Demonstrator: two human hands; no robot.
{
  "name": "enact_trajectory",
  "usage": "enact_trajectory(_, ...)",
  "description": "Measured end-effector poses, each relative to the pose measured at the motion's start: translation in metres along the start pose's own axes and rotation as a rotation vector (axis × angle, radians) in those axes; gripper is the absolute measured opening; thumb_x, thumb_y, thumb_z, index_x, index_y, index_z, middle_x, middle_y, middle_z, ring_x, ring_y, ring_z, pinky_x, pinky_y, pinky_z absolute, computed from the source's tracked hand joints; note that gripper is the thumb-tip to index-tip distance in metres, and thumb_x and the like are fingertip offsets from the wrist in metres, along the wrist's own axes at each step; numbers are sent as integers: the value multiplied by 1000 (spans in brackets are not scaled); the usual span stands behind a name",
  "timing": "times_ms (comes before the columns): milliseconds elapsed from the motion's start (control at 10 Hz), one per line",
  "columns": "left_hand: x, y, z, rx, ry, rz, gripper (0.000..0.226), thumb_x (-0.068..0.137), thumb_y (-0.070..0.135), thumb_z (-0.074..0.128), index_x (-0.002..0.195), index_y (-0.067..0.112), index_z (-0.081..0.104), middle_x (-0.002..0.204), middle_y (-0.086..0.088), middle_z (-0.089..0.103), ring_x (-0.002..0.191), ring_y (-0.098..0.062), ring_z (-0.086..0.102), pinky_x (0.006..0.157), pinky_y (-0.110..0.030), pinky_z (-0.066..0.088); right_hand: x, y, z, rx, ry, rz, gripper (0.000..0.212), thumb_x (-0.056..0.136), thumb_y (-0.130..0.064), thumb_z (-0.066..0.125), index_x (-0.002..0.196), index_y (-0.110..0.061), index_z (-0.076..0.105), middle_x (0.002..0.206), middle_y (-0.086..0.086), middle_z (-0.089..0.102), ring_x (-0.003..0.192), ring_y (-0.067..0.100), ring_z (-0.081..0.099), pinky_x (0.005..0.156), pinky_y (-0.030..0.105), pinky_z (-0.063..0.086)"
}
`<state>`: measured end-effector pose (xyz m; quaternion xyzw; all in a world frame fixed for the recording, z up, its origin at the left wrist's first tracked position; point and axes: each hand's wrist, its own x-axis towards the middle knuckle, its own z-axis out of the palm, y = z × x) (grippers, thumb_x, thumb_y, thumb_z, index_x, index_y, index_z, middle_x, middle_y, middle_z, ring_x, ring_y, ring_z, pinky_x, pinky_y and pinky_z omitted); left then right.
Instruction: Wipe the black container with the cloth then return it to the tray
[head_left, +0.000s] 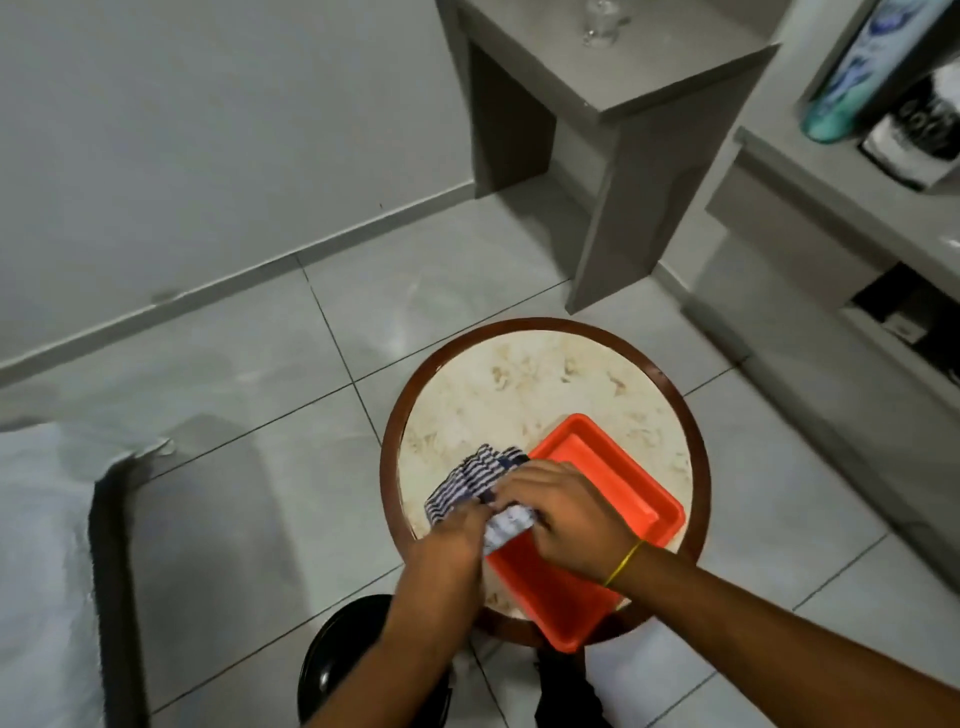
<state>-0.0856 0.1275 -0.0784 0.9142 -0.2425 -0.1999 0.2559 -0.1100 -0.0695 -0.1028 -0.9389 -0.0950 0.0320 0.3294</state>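
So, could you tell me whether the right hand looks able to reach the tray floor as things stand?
Probably yes: the right hand is already above the tray, whose floor beyond it looks bare, though it is busy with the cloth.

The black container is not showing anywhere; the striped cloth (480, 480) and both hands are bunching together at lower centre, covering whatever they are gripping. The left hand (451, 538) is hiding the cloth's near edge, and the right hand (563, 512) is covering part of the orange tray (623, 486). The frame's top edge is cutting off a clear glass (602, 23) in the upper middle. At upper right, a teal bottle (857, 67) is running out of frame, its print blurring beyond reading.
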Motion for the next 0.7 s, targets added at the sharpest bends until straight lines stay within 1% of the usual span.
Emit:
enact_trajectory(100,1,17,65,-67,-169,-21,41,95,18,50,136,22,54,130,-4,66,115,-27,65,95,-38,50,-35,54,16,-158,-135,101,47,74,-5,66,114,-24,82,145,-3,74,147,30,62,111,50,51)
enact_trajectory(200,-2,17,122,-28,-450,-2,38,90,18,52,129,15,52,129,-14,62,116,-38,61,91,-44,52,-70,103,40,-348,-539,307,49,91,-24,70,139,-31,73,180,-5,36,173,27,19,135,48,22)
enact_trajectory(300,2,2,145,86,-487,5,54,91,22,56,143,14,44,142,-16,54,129,-38,54,104,-46,48,-86,120,59,-305,-528,438,58,94,-33,70,151,-35,64,187,-4,18,175,28,8,138,51,12)
enact_trajectory(400,22,-9,132,239,-309,33,66,98,36,51,157,17,27,166,-13,31,154,-35,27,122,-53,32,-75,102,57,-250,-350,463,76,92,-31,61,167,-29,46,188,0,12,175,30,5,140,54,12)
enact_trajectory(500,53,-4,77,372,-102,64,72,101,49,36,163,22,10,175,-8,4,161,-31,0,124,-64,20,-43,70,30,-328,-165,380,88,95,-33,57,176,-29,23,189,0,-1,176,29,-4,140,58,10)
enact_trajectory(600,87,31,-11,480,190,195,75,98,53,40,162,20,18,174,-10,8,161,-33,6,120,-66,27,2,26,-31,-395,78,331,98,94,-42,60,178,-30,11,188,-1,-9,176,29,-7,139,61,13)
enact_trajectory(700,94,94,-118,525,459,317,76,99,54,41,162,21,16,174,-9,8,161,-32,6,121,-66,23,37,-38,-122,-454,386,208,101,91,-47,62,178,-34,11,189,1,-5,176,33,-1,136,65,17)
